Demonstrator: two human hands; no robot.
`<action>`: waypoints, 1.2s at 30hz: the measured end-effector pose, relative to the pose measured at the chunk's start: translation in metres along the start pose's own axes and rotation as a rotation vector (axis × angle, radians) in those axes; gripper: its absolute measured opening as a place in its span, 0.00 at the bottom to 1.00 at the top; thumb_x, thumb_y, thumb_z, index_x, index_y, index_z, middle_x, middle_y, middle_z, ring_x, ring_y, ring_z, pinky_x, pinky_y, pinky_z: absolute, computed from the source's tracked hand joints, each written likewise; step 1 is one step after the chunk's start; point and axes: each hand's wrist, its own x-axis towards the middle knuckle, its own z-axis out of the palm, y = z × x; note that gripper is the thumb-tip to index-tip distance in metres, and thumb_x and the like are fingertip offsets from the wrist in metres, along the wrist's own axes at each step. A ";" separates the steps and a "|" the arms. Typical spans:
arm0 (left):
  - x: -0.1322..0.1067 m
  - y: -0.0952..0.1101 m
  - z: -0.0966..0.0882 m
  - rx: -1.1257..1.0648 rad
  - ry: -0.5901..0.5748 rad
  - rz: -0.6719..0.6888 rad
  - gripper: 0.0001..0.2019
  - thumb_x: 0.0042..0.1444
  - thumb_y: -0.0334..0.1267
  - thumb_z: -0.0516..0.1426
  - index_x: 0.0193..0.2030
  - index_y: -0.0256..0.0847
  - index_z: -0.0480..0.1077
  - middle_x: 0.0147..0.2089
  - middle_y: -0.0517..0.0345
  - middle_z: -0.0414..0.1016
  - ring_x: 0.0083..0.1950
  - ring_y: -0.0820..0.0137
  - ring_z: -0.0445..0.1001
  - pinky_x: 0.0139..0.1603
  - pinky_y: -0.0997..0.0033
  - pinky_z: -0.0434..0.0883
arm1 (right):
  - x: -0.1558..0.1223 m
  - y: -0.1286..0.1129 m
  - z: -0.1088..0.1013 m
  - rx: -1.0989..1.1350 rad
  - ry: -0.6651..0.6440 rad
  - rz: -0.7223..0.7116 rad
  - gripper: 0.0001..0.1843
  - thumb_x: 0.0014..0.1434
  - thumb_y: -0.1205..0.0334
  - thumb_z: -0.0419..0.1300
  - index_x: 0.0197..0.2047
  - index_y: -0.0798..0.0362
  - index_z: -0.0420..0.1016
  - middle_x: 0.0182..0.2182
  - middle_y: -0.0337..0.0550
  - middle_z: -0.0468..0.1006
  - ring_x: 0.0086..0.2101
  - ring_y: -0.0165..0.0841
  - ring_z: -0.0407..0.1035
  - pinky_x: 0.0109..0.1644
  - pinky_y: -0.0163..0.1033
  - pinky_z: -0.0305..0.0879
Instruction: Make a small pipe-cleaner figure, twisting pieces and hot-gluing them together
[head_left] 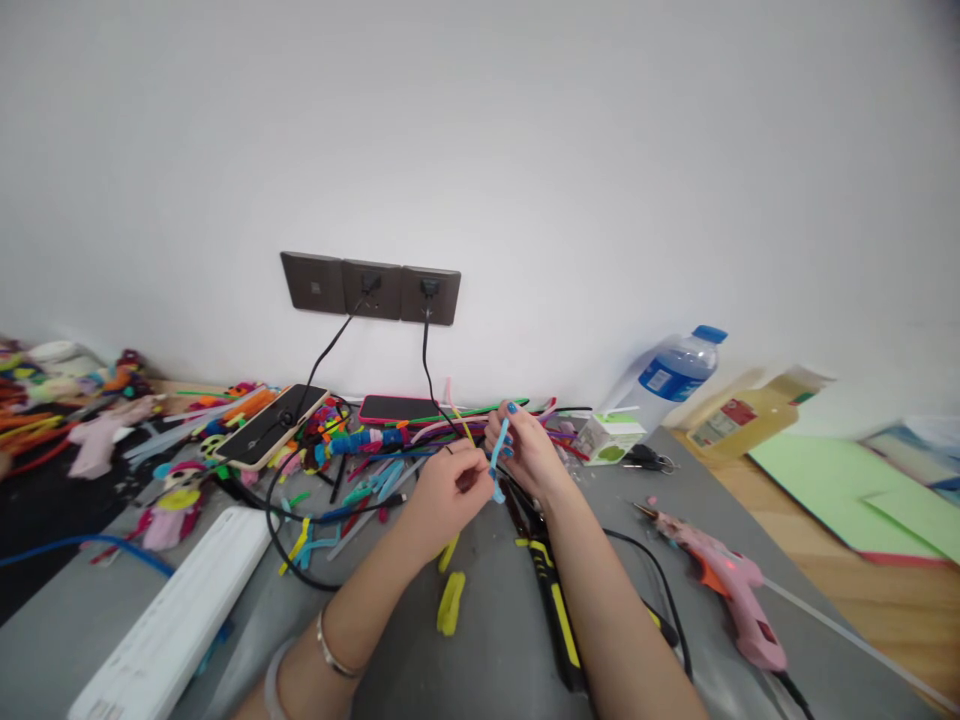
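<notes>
Between my two hands is a light blue pipe cleaner (501, 447), standing nearly upright with a bent lower end. My left hand (457, 490) pinches it low down, fingers pressed together. The fingers of my right hand (525, 450) close on its upper part. On the grey table just below lies a folded yellow pipe cleaner piece (451, 603). Black and yellow handled pliers (556, 610) rest beside my right forearm, their jaws partly hidden under my right hand. Loose coloured pipe cleaners (382, 480) are heaped behind and left of my left hand.
A pink glue gun (724, 580) lies at right, its cord trailing forward. A white power strip (176, 615) and a phone (274, 425) are on the left. Against the wall stand a small box (611, 437) and a water bottle (679, 375). Cables hang from wall sockets (371, 288).
</notes>
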 end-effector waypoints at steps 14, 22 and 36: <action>0.001 -0.008 -0.001 -0.120 -0.101 -0.145 0.09 0.50 0.31 0.50 0.21 0.41 0.54 0.22 0.64 0.59 0.26 0.74 0.57 0.28 0.74 0.56 | -0.004 0.001 -0.001 -0.081 -0.018 0.094 0.18 0.48 0.55 0.72 0.42 0.50 0.78 0.33 0.39 0.76 0.30 0.28 0.68 0.32 0.31 0.66; -0.001 -0.003 -0.006 -0.120 -0.161 -0.129 0.14 0.60 0.38 0.49 0.22 0.39 0.61 0.22 0.64 0.60 0.26 0.74 0.58 0.28 0.73 0.55 | -0.004 0.003 -0.004 -0.160 -0.005 0.100 0.15 0.46 0.56 0.73 0.34 0.52 0.77 0.23 0.34 0.73 0.20 0.24 0.60 0.21 0.28 0.56; 0.011 -0.013 -0.021 -0.461 0.094 -0.310 0.15 0.49 0.48 0.63 0.32 0.37 0.70 0.25 0.63 0.69 0.25 0.76 0.65 0.26 0.76 0.63 | -0.009 0.005 -0.005 -0.283 -0.341 0.253 0.14 0.51 0.55 0.70 0.27 0.56 0.76 0.13 0.30 0.66 0.15 0.22 0.52 0.21 0.29 0.51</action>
